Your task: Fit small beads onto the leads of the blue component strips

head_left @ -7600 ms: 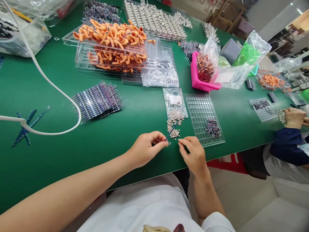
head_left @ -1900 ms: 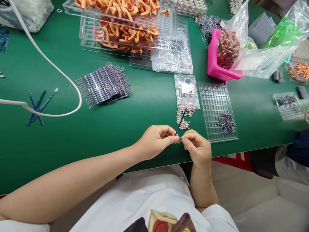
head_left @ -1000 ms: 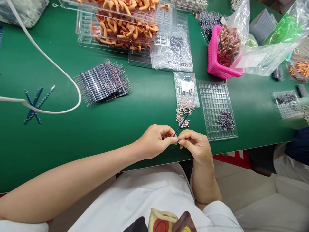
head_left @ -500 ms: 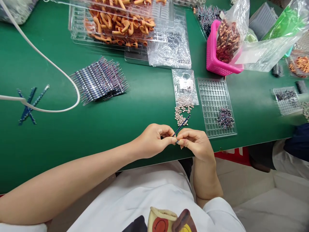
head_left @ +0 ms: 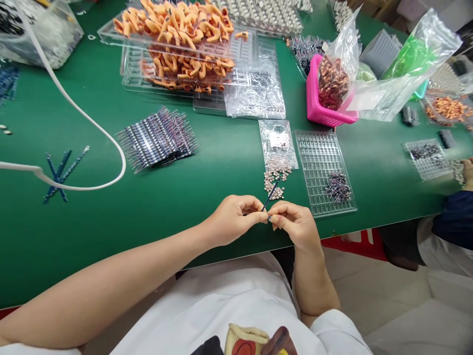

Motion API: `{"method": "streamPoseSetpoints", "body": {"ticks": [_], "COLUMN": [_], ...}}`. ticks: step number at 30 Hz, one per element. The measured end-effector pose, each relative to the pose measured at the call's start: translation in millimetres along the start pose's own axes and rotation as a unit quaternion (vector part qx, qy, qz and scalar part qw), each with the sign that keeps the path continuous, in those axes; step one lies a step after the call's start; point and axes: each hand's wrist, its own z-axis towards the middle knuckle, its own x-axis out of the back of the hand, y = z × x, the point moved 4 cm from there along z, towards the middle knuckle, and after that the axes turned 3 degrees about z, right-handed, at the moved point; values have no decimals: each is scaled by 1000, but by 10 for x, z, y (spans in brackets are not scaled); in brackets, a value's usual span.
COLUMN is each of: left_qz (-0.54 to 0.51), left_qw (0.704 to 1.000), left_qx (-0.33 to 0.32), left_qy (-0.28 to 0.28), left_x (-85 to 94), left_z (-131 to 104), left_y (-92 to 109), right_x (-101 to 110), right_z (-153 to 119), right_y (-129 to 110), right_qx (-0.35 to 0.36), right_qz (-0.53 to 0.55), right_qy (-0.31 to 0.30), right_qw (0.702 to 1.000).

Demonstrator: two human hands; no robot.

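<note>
Close to the table's front edge, my left hand (head_left: 236,219) pinches a narrow dark blue strip (head_left: 270,196), which looks like a strip of circuit board and slants up and away. My right hand (head_left: 297,224) meets it fingertip to fingertip, closed on the strip's near end, where a small piece shows between the fingers. Fine detail there is too small to make out. Just beyond the hands lie many small round pinkish parts (head_left: 274,193), spilling from a clear plastic bag (head_left: 278,138). Right of them, a clear slotted tray (head_left: 314,158) holds a heap of tiny wired parts (head_left: 337,187).
A stack of wired blue strips (head_left: 158,139) lies left of centre. A white cable (head_left: 90,121) loops over loose blue strips (head_left: 59,176). Trays of orange curved pieces (head_left: 185,24) and a pink basket (head_left: 314,106) stand behind. Another person's hand (head_left: 468,173) shows far right.
The view has tilted up a little, so the table's contents sit lower in the picture. Both hands keep their hold on the strip, and another person's hand has appeared at the right edge.
</note>
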Motion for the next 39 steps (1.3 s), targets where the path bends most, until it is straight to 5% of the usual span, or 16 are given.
{"method": "streamPoseSetpoints", "body": {"ticks": [9,24,32,39], "left_qz": [8,109,268,279], "left_qw": [997,991,956,951], "left_qx": [-28,-36,-116,-134], "left_qy": [70,64,32,-22], "left_x": [47,62,49,23], "left_z": [-15,-18,-59,-58], "left_y": [53,72,164,195], "right_x": [-7,-13,-12,40], "right_z": [-76,-86,-45,-16], "right_y": [66,46,17,45], "right_qx": [63,100,59,37], "right_qz": [-30,-84,-27,14], "right_qy": [77,103,60,19], "right_qw": [995,986,996,999]}}
